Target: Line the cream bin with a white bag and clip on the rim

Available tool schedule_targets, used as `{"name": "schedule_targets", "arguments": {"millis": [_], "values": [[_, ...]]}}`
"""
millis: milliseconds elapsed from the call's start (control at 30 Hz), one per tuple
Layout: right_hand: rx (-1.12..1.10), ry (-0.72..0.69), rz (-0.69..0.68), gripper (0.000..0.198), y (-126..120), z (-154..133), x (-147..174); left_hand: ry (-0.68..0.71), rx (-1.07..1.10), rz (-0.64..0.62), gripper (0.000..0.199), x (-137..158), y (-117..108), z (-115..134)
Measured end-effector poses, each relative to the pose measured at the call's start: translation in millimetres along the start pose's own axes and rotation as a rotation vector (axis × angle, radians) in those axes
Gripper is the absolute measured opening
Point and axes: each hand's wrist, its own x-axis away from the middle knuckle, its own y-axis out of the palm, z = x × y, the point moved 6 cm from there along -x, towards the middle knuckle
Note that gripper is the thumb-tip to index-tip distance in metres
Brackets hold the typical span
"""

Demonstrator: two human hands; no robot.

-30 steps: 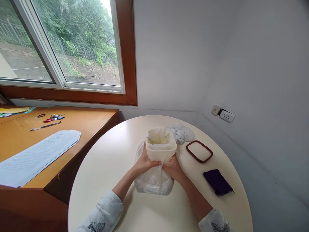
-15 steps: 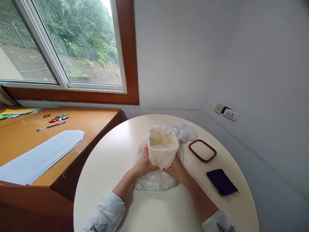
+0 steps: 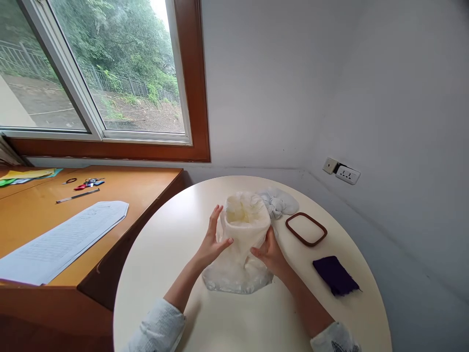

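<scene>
A small bin stands on the round table, with a thin white plastic bag over its rim; the bag's loose edge spreads over the tabletop in front. Through the mouth, the inside looks pale yellow. My left hand is at the bin's left side, fingers raised and spread, thumb pointing at the front wall; whether it touches the bag I cannot tell. My right hand holds the right side, fingers along the wall and thumb at the front.
Right of the bin lie a brown rounded frame and a folded dark purple cloth. Behind it is a crumpled white plastic bag. An orange desk on the left bears papers, a pen and keys.
My left hand has let go of the bin's lower side and moved up and left, fingers spreading. My right hand has shifted slightly up along the right side. The bag hangs lower over the front.
</scene>
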Motion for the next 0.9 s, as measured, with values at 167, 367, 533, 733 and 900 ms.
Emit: {"name": "schedule_targets", "arguments": {"millis": [167,367,533,733,900], "values": [[-0.059,0.000,-0.057,0.069,7.2,4.1,1.0,0.089,-0.115,0.043,0.050,0.0,2.2,17.3],[-0.026,-0.011,-0.083,0.065,8.0,7.8,6.6,0.148,-0.239,0.146,0.027,5.1,4.4,33.4],[-0.055,-0.044,-0.088,0.061,-1.2,2.2,6.4,0.188,-0.354,0.128,0.020,14.5,6.1,50.9],[-0.041,-0.141,0.144,0.054,-36.1,-13.6,4.5,0.310,-0.520,0.046,0.008,30.5,7.9,71.9],[0.281,-0.409,0.367,0.028,-48.4,-72.9,26.8,0.420,-0.557,-0.042,0.005,41.1,11.7,83.7]]}}
